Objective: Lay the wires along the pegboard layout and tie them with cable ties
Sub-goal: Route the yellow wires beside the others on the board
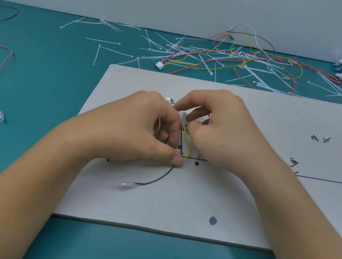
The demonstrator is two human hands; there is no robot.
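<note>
A grey layout board [178,204] with drawn black lines, dots and handwritten marks lies on the teal table. Both hands meet over its left-centre. My left hand [140,130] curls round a small bundle of wires, its thumb pressing them to the board near a line junction. My right hand [219,126] pinches a white connector [183,118] from which a yellow wire [187,146] and a black wire run down. A black wire [158,180] curves out below my left thumb and ends in a clear-sleeved terminal [127,184].
Loose white cable ties [154,46] lie scattered behind the board. A tangle of red, yellow, white and black wires [238,56] with a white plug sits at the back right. More wires lie at the left edge, one with a white terminal [0,116].
</note>
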